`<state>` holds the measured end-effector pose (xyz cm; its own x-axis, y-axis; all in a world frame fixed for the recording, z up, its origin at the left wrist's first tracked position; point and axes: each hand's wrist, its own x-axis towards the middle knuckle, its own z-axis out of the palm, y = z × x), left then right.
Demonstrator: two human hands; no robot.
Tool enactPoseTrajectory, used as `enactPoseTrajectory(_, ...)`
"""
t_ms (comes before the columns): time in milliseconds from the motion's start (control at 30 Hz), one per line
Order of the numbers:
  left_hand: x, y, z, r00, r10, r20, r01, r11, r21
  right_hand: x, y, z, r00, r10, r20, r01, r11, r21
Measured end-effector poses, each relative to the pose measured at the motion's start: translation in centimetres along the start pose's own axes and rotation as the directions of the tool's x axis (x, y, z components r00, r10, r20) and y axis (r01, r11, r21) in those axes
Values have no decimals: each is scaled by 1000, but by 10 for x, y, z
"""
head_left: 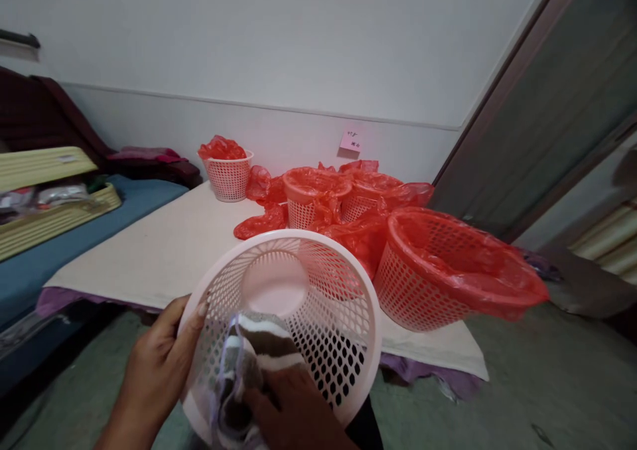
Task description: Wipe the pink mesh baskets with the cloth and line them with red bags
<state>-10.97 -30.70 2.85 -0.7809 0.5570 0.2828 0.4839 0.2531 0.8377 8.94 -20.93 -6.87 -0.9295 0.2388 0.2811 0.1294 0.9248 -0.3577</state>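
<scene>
A white plastic basket [286, 235] with a lattice wall is tilted so its mouth faces me. My left hand [162, 357] grips its rim on the left side, thumb over the edge. Inside the basket, my right hand [291, 403] is closed on a striped cloth [269, 344] in brown, grey and white with a pale purple edge. The cloth lies against the basket's lower inner wall. Part of my right hand's fingers is hidden in its folds.
Baskets lined with red plastic bags, one [418, 297] at the right, others [301, 211] behind, stand on a cloth-covered table [149, 251]. Another white basket [229, 178] holds a red bag. A pink note [351, 141] is on the wall. Left is a yellow case [50, 218].
</scene>
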Motion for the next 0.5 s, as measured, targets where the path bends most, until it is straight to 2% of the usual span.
enactPoseTrajectory(67,7,9,-2,1000,-18,20,20,998,-68,6,-5,6,999,-43,-7,42,996,-85)
enactPoseTrajectory(100,8,13,-1,999,-31,13,32,994,-104,10,-6,5,998,-65,-13,64,995,-73)
enactPoseTrajectory(167,6,18,2,998,-61,-2,60,979,-195,19,-9,-2,998,-67,-19,67,997,38)
enactPoseTrajectory(233,-3,18,11,995,-100,28,104,951,-291,31,-15,-16,999,19,-40,-10,978,209)
enactPoseTrajectory(333,-28,10,28,981,-186,53,192,898,-395,47,-24,-35,981,163,-102,-105,897,429)
enactPoseTrajectory(400,-43,2,37,966,-258,7,236,874,-424,53,-26,-39,979,163,-121,-79,853,516)
enactPoseTrajectory(433,-48,-2,39,959,-284,-9,253,868,-428,54,-25,-38,983,142,-113,-62,848,526)
enactPoseTrajectory(500,-54,-9,40,952,-305,-24,268,871,-413,54,-19,-32,994,89,-70,-53,909,412)
